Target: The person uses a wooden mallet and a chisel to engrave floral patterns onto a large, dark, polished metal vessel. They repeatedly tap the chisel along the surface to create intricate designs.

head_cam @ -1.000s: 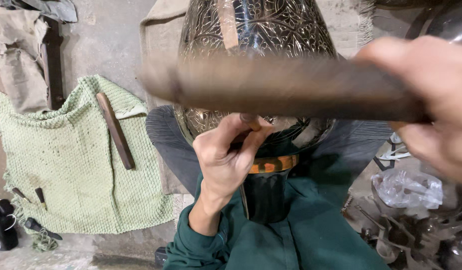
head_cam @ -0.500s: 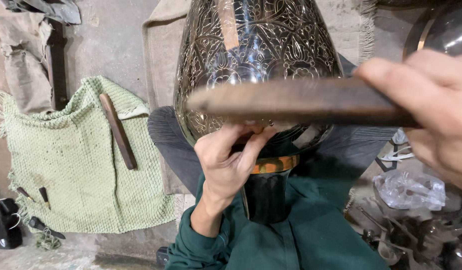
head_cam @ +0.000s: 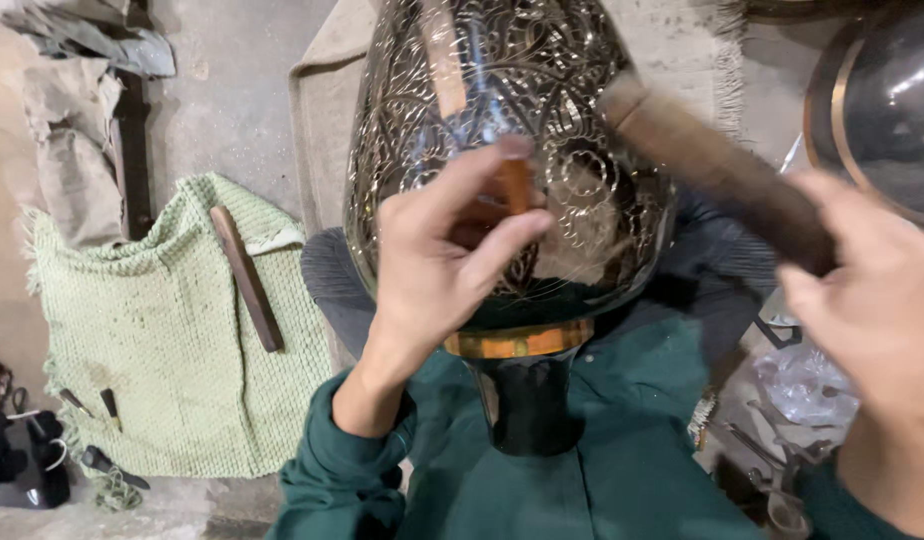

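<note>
Right hand (head_cam: 877, 310), nearest the camera, is wrapped around the end of a wooden mallet handle (head_cam: 717, 175); the handle slants up-left and its far end lies over the vase's right shoulder. Left hand (head_cam: 437, 255) pinches a small orange-brown punch (head_cam: 517, 185) between thumb and fingers, holding it against the engraved metal vase (head_cam: 502, 110). The vase lies neck toward the person on the lap; its dark neck (head_cam: 527, 400) carries a copper band. Contents cannot be told. Further left, a green cloth (head_cam: 162, 340) on the floor bears a wooden stick (head_cam: 247, 278).
</note>
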